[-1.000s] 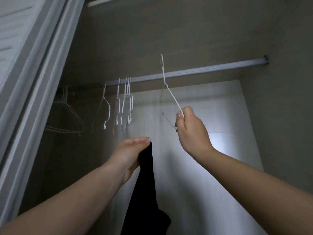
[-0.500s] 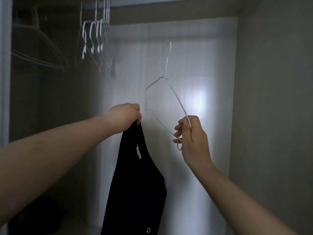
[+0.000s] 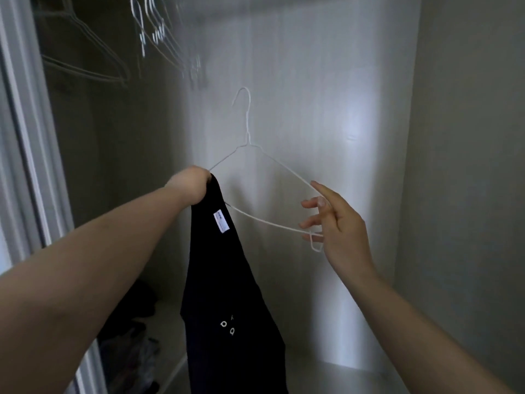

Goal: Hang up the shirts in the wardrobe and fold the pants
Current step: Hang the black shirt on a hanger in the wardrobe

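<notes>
Left hand (image 3: 189,185): we see it clenched on the black shirt (image 3: 224,280), which hangs below.
Right hand (image 3: 336,223): we see fingers pinching the white wire hanger (image 3: 257,177) at its right end.
Beyond: spare hangers (image 3: 159,35), blurred.

Home bedroom wardrobe interior, pale panelled back wall (image 3: 298,81), spare wire hangers (image 3: 159,35) overhead, sliding door frame (image 3: 25,115)

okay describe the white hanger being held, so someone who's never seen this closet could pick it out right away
Inside the open wardrobe, in front of its pale back wall, a white wire hanger is held between two hands. Unlike the empty hangers at upper left, it is off the rail, one end going into a black shirt.
</notes>
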The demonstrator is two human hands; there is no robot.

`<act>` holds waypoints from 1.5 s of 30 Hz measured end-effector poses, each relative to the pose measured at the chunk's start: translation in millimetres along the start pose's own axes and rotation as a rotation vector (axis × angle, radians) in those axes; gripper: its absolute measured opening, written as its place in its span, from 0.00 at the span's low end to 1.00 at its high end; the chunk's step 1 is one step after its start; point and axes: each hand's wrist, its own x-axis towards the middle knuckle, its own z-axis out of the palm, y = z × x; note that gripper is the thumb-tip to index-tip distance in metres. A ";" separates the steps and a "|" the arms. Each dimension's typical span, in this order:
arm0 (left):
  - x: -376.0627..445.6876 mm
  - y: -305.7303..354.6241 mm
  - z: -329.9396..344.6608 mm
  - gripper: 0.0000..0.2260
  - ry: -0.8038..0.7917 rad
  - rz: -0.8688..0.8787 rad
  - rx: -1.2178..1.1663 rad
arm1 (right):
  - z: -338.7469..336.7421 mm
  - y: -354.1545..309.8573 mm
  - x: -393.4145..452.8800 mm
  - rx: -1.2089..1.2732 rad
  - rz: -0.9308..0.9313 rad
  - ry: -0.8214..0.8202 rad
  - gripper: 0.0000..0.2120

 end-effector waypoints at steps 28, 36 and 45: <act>-28.6 -72.7 7.9 0.10 0.039 -0.127 -0.181 | -10.4 -11.5 -15.4 0.236 0.044 -0.127 0.16; -35.1 -45.6 -4.5 0.10 0.086 0.073 -0.393 | -4.8 0.8 -15.7 0.196 0.054 -0.151 0.16; -41.8 9.5 -10.4 0.12 -0.126 -0.002 -1.053 | 8.9 27.9 -23.9 0.124 0.013 -0.204 0.16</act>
